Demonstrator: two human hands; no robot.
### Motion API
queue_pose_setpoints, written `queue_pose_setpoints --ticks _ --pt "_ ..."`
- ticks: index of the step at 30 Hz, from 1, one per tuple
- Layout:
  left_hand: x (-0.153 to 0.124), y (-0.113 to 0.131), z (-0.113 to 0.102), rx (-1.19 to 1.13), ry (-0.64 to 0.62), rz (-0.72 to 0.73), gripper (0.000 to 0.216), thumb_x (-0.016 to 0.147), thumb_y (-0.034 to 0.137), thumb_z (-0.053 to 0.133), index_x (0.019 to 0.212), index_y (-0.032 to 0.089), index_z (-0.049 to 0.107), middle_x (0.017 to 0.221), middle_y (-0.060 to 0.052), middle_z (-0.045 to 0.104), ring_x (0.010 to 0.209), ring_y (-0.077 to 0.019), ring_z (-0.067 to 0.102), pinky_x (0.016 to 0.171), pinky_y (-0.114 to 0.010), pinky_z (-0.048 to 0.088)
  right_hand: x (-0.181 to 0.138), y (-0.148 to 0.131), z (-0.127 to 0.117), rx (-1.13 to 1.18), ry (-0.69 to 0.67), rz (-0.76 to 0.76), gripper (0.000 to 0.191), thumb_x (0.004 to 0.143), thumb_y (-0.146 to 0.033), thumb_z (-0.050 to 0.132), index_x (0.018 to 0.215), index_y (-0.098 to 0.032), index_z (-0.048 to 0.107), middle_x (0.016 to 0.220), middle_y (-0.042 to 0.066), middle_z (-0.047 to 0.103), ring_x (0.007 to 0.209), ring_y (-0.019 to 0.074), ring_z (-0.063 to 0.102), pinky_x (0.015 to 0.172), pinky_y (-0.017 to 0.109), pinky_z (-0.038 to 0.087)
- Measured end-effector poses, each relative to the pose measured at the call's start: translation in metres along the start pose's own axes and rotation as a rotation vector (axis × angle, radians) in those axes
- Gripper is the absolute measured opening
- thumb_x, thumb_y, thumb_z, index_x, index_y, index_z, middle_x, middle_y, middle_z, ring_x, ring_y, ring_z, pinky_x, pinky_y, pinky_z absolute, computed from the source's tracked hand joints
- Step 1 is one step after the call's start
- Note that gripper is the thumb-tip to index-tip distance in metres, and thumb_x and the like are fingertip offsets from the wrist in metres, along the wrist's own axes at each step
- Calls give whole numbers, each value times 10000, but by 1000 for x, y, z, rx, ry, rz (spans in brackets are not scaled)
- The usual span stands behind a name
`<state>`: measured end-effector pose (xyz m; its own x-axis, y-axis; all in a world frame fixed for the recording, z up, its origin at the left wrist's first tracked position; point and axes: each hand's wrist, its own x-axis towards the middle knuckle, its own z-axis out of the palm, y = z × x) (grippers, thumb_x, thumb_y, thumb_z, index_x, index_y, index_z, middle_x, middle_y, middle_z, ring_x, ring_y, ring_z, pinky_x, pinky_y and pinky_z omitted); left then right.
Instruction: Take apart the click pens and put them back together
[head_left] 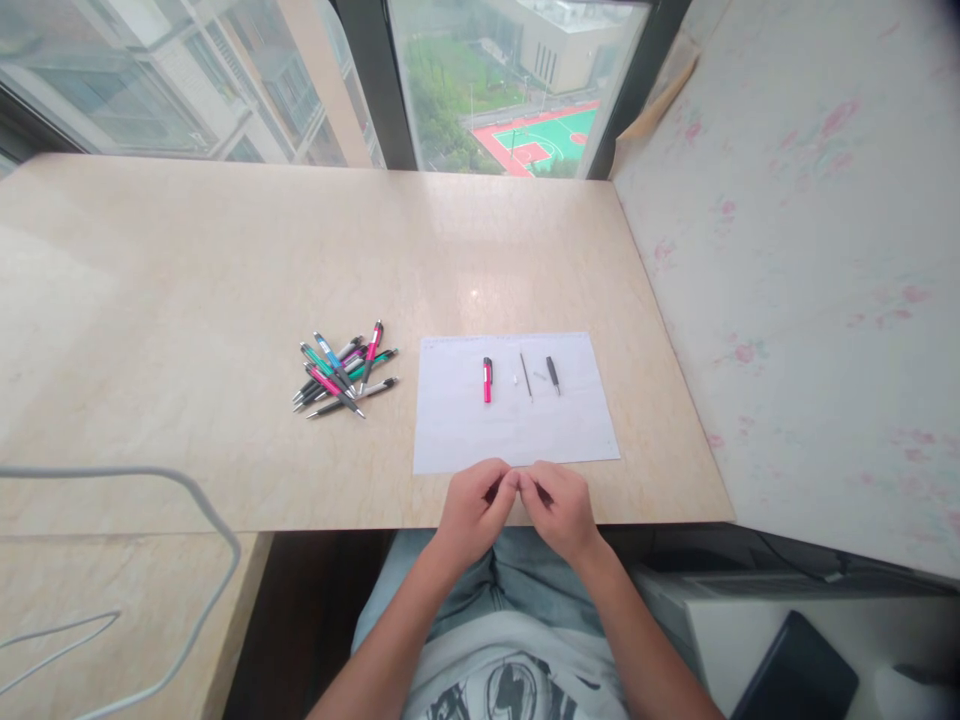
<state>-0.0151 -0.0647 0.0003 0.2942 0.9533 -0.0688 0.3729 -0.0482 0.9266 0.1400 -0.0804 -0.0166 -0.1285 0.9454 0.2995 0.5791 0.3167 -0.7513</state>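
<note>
My left hand [478, 505] and my right hand [556, 505] rest at the front edge of a white paper sheet [457, 430]. Their fingers are curled closed, thumbs and fingertips meeting in the middle, with nothing visible in them. Beyond them on the sheet lie pen parts in a row: a pink barrel with a black clip [487, 381], a tiny whitish piece [515, 380], a thin ink refill [526, 377], a small spring [540, 376] and a dark grip section with a metal tip [553, 375]. Neither hand touches these parts.
Left of the sheet is a loose pile of several click pens [341, 372] in pink, green, blue and grey. A grey cable [202, 500] loops over the lower left. Windows stand behind the beige tabletop [300, 240], and a flowered wall [795, 280] bounds its right side.
</note>
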Motion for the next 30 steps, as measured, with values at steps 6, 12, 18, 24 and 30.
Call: queue_pose_setpoints --ticks 6,12,18,24,30 --pt "1 -1 1 19 -9 11 363 985 346 428 670 179 499 614 22 457 590 -116 401 593 -266 307 2 0 0 0 10 4 343 966 -209 487 623 -210 477 569 -31 467 553 112 432 558 264 319" --pt "0 1 0 14 -9 23 337 980 353 452 714 176 560 642 8 519 607 -122 446 604 -264 343 3 -1 -1 7 21 17 325 964 -216 492 639 -206 504 577 -28 489 556 113 453 565 257 339" --pt "7 6 -2 -56 198 -30 261 969 357 478 825 189 616 712 -12 627 658 -143 571 642 -266 437 3 1 3 -32 10 52 315 966 -238 482 658 -206 538 598 -11 531 577 126 485 581 262 352" --pt "60 16 -30 368 454 -11 138 929 312 532 964 206 613 889 -35 681 685 -151 600 697 -295 462 2 2 8 -83 10 53 335 969 -246 467 640 -211 519 585 -11 509 576 132 467 590 274 333" --pt "107 19 -41 750 219 -119 322 901 351 576 1171 185 519 1086 -128 636 869 -247 641 704 -334 438 1 4 9 -83 24 53 327 962 -240 467 639 -211 512 583 -12 502 579 131 462 587 271 324"
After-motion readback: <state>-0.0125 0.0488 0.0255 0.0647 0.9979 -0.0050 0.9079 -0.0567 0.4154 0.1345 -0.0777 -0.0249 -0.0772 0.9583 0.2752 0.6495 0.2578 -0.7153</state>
